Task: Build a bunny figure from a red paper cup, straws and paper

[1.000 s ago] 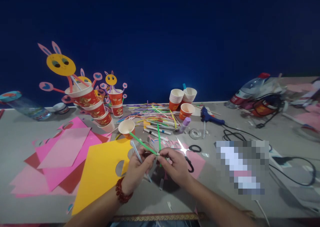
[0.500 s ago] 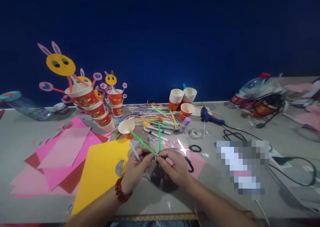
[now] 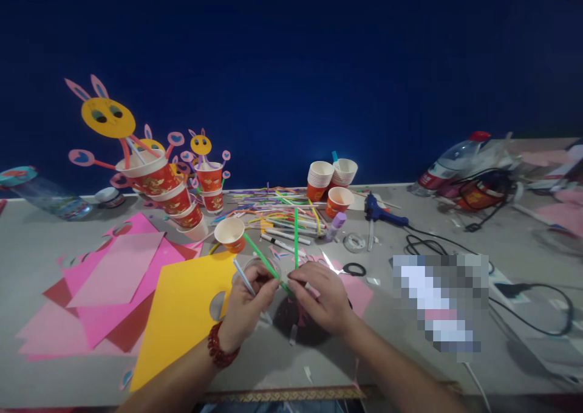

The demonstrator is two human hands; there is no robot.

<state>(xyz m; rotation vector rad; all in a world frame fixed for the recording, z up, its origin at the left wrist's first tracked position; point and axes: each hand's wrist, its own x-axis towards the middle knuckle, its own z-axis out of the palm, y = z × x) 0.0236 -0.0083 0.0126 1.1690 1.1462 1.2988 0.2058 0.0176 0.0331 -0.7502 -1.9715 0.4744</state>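
Both hands meet over the near middle of the desk, working on green pipe cleaner (image 3: 262, 255). One green length slants up-left from my left hand (image 3: 250, 300), pinched between thumb and forefinger. Another green length (image 3: 296, 237) rises nearly upright by my right hand (image 3: 321, 294), whose thumb and fingers close on the green near the crossing. Whether this is one bent piece or two, I cannot tell. A thin white stick (image 3: 243, 275) also sits in my left hand, tilted across the fingers. Just beyond stands a paper cup (image 3: 230, 235). Scissors (image 3: 353, 269) lie by my right hand, partly hidden.
Yellow card (image 3: 177, 316) and pink sheets (image 3: 122, 267) lie left. Behind them stand red cups with rabbit-faced figures (image 3: 109, 118). Coloured pipe cleaners (image 3: 268, 203), stacked cups (image 3: 320, 179), a purple glue stick (image 3: 337, 225) and a blue glue gun (image 3: 385, 214) with its cable fill the back.
My hands have drawn slightly apart. The upright green length has shifted a little right and up; the slanting one has moved slightly right. The white stick stays in my left hand.
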